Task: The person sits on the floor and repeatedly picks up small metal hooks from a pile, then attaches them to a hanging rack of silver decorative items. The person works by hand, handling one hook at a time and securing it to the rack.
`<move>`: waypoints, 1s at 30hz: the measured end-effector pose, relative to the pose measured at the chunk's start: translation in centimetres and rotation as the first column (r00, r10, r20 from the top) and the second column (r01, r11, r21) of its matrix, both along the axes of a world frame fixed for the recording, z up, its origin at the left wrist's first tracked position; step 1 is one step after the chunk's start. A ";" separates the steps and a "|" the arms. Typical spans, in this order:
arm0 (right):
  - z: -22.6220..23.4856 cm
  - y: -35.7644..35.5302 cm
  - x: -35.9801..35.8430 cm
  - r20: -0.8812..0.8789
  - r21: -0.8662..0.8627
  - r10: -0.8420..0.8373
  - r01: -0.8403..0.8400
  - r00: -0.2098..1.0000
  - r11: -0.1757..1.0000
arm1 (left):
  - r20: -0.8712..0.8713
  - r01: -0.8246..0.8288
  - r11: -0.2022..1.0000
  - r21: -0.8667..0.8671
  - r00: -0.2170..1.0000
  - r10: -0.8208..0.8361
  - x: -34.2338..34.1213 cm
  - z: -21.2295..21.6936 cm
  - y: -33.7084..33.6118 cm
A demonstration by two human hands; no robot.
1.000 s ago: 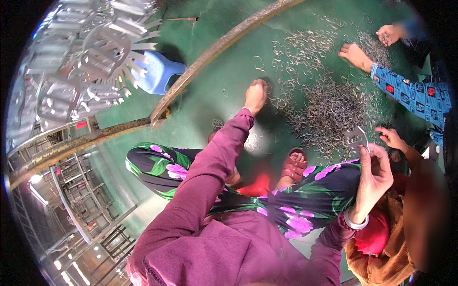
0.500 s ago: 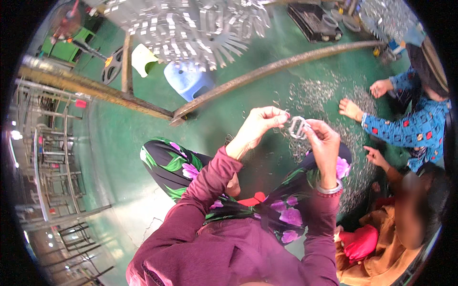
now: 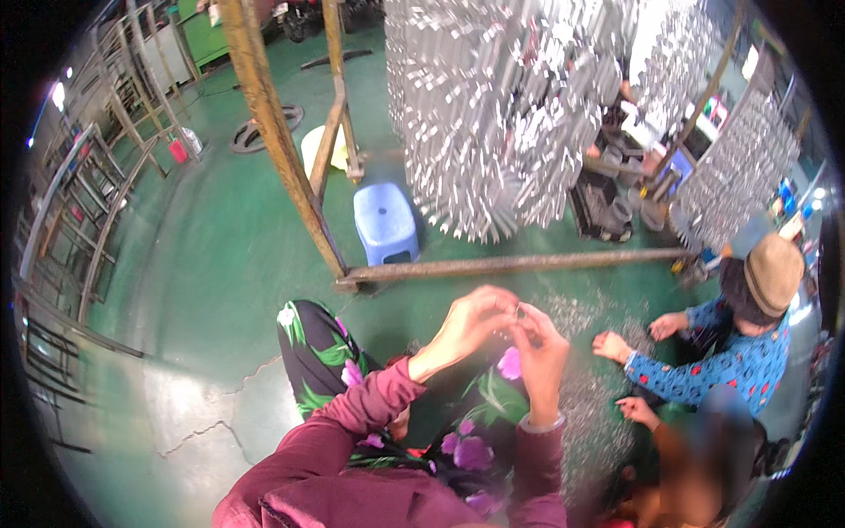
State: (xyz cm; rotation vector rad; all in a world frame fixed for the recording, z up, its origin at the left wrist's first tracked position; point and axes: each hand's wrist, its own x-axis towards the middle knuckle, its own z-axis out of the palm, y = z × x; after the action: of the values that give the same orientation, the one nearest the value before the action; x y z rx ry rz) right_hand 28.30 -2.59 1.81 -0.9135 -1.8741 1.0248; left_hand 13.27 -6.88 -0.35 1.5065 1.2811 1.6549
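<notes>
Pinching a small metal part (image 3: pixel 519 315) between both hands, raised in front of the chest. Left hand (image 3: pixel 471 321) has fingers curled, fingertips closed on the part's left side. Right hand (image 3: pixel 539 345) meets it from the right, fingertips touching the same part; hands in contact at the tips. Part is mostly hidden by the fingers, shape cannot be told. Below the hands: floral trousers (image 3: pixel 326 361) over bent knees, maroon sleeves (image 3: pixel 370 409). Just right of the right hand: a heap of small silvery metal pieces (image 3: pixel 585 387) on the green floor (image 3: pixel 220 264). Further right, two other people's hands (image 3: pixel 612 346) rest in that heap. Beyond the hands: a rusty frame bar (image 3: pixel 510 264), a blue plastic stool (image 3: pixel 385 224), and hanging racks of shiny metal pieces (image 3: pixel 502 114) above.
</notes>
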 end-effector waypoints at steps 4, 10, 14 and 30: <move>2.8 2.3 1.3 -0.168 0.023 0.078 -0.076 0.983 0.997 | 0.309 0.228 0.969 -0.091 0.932 -0.190 -0.8 1.3 -0.3; 9.4 3.5 -3.4 -0.234 0.175 -0.132 0.176 0.963 0.969 | 0.264 0.111 0.992 -0.052 0.960 -0.094 -2.5 4.2 -1.1; 11.8 4.4 -8.1 -0.026 0.482 -0.313 0.286 0.950 0.828 | 0.252 0.062 0.998 -0.029 0.966 -0.053 -3.4 5.1 -1.0; 11.7 5.0 -7.0 0.055 0.462 -0.366 0.302 0.929 0.834 | 0.161 -0.025 1.000 0.018 0.987 0.022 -4.1 7.1 -0.6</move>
State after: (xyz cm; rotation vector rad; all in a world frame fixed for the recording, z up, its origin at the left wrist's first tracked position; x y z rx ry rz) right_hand 21.33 2.37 13.49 -1.0032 -1.8642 0.2977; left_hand 9.20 -7.48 6.78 1.3433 1.2036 1.7700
